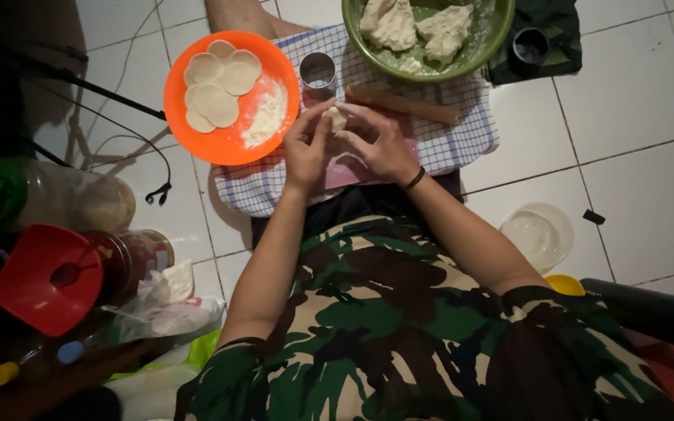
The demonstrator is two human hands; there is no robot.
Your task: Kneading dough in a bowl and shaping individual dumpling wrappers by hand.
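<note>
A white tiled floor [633, 132] fills the frame, and I sit on it in my camouflage shirt [399, 327], which takes up the lower middle. Spread in the upper middle is a blue-and-white checked cloth [462, 132], with a pink board [352, 173] showing just below my hands.

At the top edge, right of centre, sits a big green bowl [493, 39] holding pale lumps of dough [423, 27]. Left of it, on the cloth's corner, lies a round orange plastic plate [196, 125] carrying flat white dough rounds [220, 82] and a heap of flour [268, 117]. At far left lies a clear plastic bottle with a green cap [48, 199]; under it are a red plastic funnel [44, 281] and a glass jar [138, 257].

A brown wooden rolling pin [407, 104] lies aslant below the bowl, and a small metal ring cutter [317, 72] stands between plate and bowl. At lower right a clear round lid [538, 234] rests on the tiles.

My left hand [306, 144] and right hand [380, 140] meet above the board at the centre. The fingers of both curl inward and pinch a small white piece of dough [338, 117] between their tips, just under the cutter. A dark band [415, 178] circles my right wrist.
</note>
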